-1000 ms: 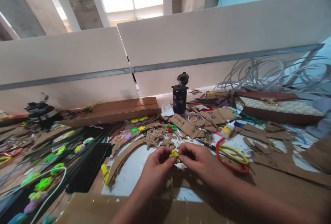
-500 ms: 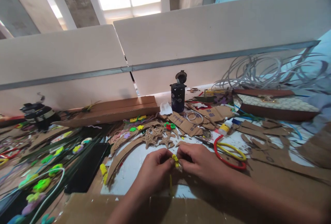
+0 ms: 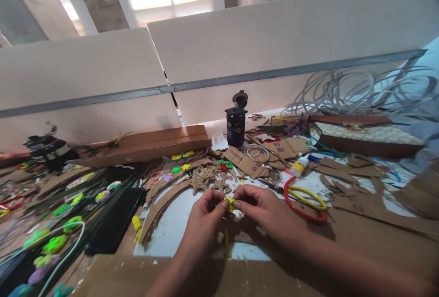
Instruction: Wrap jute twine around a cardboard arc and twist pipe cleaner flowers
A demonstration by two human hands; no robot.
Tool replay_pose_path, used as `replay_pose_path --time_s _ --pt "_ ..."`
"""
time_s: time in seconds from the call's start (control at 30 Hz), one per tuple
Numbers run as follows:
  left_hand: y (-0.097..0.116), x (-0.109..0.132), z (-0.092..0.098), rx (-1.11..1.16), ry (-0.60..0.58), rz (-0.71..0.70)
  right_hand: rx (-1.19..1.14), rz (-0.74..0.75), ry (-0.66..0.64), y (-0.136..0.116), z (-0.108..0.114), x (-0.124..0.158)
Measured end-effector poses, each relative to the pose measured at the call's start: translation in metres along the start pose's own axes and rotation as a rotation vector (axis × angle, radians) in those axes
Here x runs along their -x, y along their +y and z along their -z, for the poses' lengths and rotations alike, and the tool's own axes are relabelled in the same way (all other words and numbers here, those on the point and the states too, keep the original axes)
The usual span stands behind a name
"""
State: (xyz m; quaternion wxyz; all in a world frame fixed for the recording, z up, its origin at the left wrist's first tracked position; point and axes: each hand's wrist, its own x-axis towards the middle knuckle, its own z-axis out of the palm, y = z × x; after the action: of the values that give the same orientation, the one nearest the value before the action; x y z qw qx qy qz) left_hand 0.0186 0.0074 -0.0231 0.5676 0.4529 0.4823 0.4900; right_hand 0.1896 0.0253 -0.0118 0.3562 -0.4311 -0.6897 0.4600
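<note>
A small yellow fuzzy piece [image 3: 229,204] is pinched between both hands above the white board [image 3: 168,230]. My left hand [image 3: 208,210] grips its left side with thumb and fingertips. On its right side, my right hand [image 3: 255,203] does the same with bent fingers. A thin yellow strand [image 3: 227,242] shows below the hands. Just beyond them lie brown twine stars [image 3: 203,180] and a red and green piece [image 3: 225,165]. The curved cardboard strip [image 3: 164,205] lies to the left of my left hand.
Red and yellow handled scissors [image 3: 305,201] lie right of my right hand, near a glue bottle [image 3: 299,166]. A black canister [image 3: 235,125] stands behind. A patterned bag [image 3: 363,137], cardboard scraps and a dark phone-like slab [image 3: 115,219] lie around.
Both hands have moved slightly up and away with the yellow piece, which now looks turned and more bunched between the fingertips. The camera view has shifted a little.
</note>
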Motion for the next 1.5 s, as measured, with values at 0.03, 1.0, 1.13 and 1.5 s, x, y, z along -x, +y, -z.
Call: replay_pose_path --time_s 0.03,1.0,1.13,1.5 --pt "0.001 0.001 0.001 -0.050 0.000 -0.027 0.029 0.010 0.003 -0.002 0.000 0.001" --pt "-0.004 -0.002 0.004 -0.242 0.010 -0.021 0.288 0.090 -0.073 0.003 0.016 -0.006" --pt "-0.002 0.000 0.002 -0.259 0.014 -0.038 0.241 0.113 -0.076 0.006 0.013 -0.006" --pt "-0.013 0.001 0.007 -0.390 -0.066 -0.053 0.605 0.258 -0.159 0.011 0.011 0.000"
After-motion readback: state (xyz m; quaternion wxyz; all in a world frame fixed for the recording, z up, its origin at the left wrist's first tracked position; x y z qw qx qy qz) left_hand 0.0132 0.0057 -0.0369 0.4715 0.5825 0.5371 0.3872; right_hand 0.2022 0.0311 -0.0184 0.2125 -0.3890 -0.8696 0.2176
